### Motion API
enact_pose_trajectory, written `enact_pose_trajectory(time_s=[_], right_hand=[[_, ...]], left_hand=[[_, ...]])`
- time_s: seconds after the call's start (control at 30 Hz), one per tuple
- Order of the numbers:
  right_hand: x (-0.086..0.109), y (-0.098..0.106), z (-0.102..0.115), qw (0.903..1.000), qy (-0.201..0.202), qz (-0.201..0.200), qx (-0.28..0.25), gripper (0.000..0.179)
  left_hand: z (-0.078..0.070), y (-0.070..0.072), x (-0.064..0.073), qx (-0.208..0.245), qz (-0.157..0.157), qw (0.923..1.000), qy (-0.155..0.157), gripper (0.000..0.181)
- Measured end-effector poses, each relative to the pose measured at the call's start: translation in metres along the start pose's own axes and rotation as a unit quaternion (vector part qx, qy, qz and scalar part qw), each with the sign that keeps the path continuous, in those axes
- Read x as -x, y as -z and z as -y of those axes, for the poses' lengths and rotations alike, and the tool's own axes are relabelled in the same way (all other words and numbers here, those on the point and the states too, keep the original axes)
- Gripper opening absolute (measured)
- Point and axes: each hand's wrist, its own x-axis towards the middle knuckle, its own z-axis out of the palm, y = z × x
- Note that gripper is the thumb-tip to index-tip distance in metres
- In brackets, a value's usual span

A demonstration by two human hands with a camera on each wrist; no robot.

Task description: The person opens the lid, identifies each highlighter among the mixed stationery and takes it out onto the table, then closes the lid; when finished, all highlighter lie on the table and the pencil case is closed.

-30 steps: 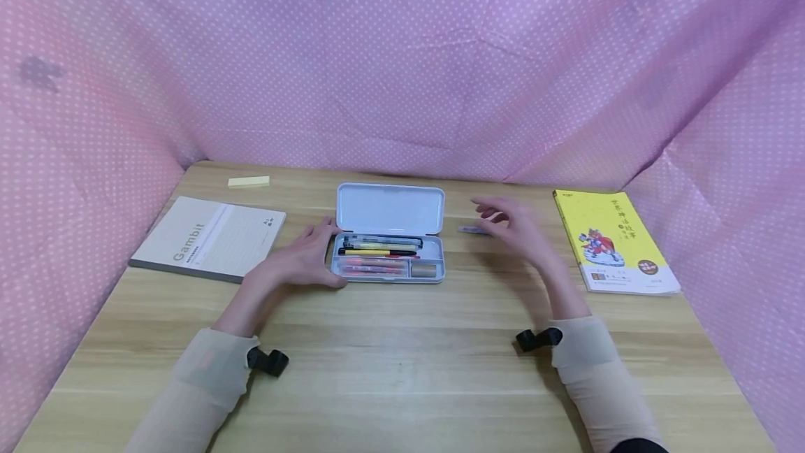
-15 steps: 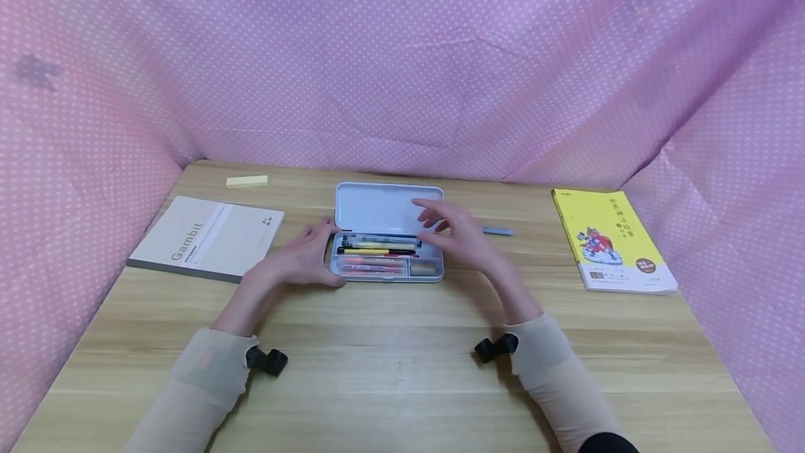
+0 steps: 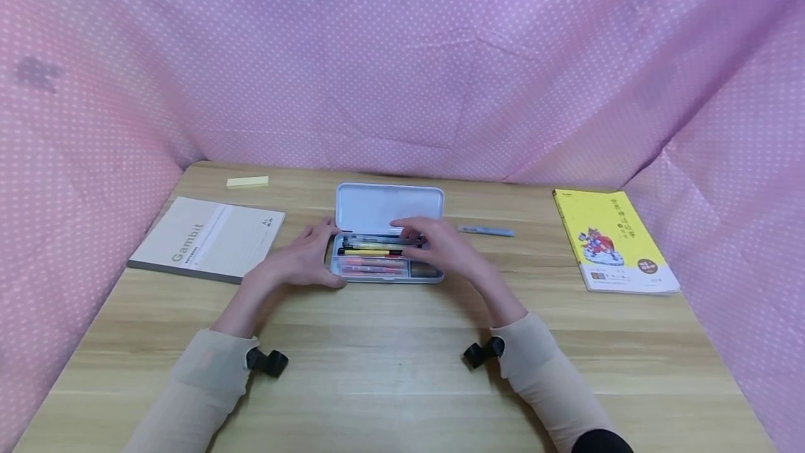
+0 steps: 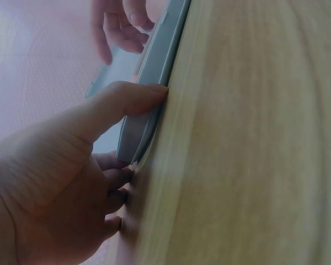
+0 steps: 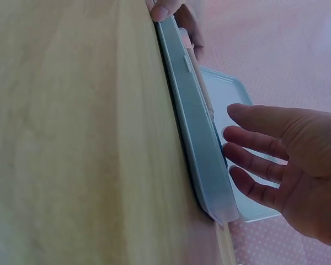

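Note:
A pale blue pencil case (image 3: 367,206) lies open on the table, its lid tipped back. My left hand (image 3: 302,257) holds its left end, with the thumb (image 4: 143,96) on the front wall and the other fingers around the end. Inside are a yellow and black pen (image 3: 367,252), several pink-toned pens (image 3: 374,268) and a small brownish block (image 3: 423,270). Over the right part of the case is my right hand (image 3: 449,247), its fingers loosely bent; the right wrist view shows nothing between thumb and fingers (image 5: 256,163). To the right lies a blue pen (image 3: 487,231).
A grey notebook (image 3: 214,236) lies at the left, with a pale yellow strip (image 3: 248,182) behind it. At the right is a yellow book (image 3: 613,236). Pink dotted cloth (image 3: 402,75) hangs along the back and sides of the wooden table (image 3: 377,369).
My right hand has moved left, from over the blue pen to above the case's right part, then lower. The blue pen is now uncovered. My left hand stays at the case.

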Motion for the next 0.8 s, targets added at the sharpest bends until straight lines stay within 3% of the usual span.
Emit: enact_pose_trajectory(time_s=[0.47, 0.8], right_hand=[[-0.0009, -0.0005, 0.0017, 0.9988, 0.019, 0.017, 0.041, 0.037], [0.0018, -0.0031, 0.0082, 0.9936, 0.017, 0.02, 0.11, 0.031]], left_hand=[[-0.0021, 0.0013, 0.0024, 0.0, -0.002, 1.0, -0.004, 0.101], [-0.0017, 0.0006, 0.002, 0.001, -0.006, 0.9999, -0.012, 0.1]])
